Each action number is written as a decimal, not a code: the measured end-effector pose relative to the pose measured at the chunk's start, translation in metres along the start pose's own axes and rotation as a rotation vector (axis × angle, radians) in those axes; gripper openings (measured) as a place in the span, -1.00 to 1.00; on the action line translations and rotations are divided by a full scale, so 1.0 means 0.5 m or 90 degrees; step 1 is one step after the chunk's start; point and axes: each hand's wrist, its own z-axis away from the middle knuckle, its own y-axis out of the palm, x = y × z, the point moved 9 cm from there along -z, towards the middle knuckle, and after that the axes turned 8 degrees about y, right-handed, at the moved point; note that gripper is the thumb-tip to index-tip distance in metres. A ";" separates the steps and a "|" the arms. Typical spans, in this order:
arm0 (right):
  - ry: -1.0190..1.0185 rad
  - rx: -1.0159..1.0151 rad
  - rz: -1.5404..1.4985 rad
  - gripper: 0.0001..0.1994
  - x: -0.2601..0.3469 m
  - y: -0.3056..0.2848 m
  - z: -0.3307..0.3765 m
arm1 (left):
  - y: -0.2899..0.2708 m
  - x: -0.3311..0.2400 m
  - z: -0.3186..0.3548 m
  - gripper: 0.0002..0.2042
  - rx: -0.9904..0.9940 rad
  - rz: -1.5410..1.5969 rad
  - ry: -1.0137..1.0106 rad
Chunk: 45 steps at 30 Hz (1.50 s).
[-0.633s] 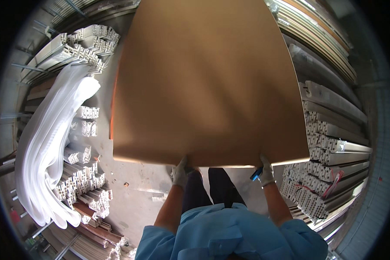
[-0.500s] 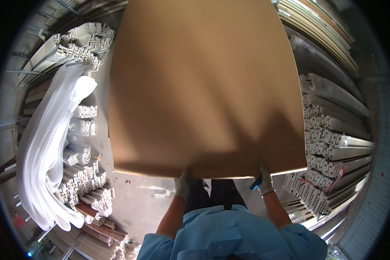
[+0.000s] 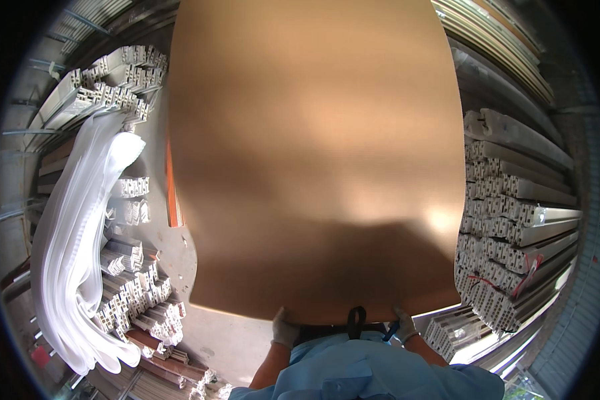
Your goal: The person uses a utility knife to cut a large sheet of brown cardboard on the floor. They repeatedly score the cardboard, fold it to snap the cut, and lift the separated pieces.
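Note:
A large, thin brown sheet, like cardboard or fibreboard, fills the middle and bends in waves near its close end. My gloved left hand grips its near edge left of centre, with the thumb on top and the other fingers hidden beneath. Right of centre, my gloved right hand holds the same edge in a similar way. A small blue object shows beside the right hand; its kind is not clear. Between my hands, a black strap loop stands up at my waist.
White plastic wrap drapes over racking on the left, beside stacked white profiles. More bundled profiles are piled close along the sheet's right edge. An orange stack edge shows under the sheet's left side, above a grey floor.
The sheet's near edge has come closer to my body, along with both hands. Its flat surface has buckled into waves, and the orange edge has come into view at the left.

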 end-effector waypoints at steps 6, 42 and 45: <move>-0.067 0.083 -0.061 -0.84 0.114 0.118 -0.063 | 0.103 -0.072 -0.213 -0.67 -0.030 0.251 -0.010; -0.514 -0.119 0.252 -0.79 0.543 0.228 -0.899 | 0.131 -0.077 -1.235 -0.77 0.198 0.071 0.157; -0.623 -0.073 0.117 -0.75 0.668 0.241 -0.889 | 0.176 -0.104 -1.225 -0.75 0.222 0.068 0.175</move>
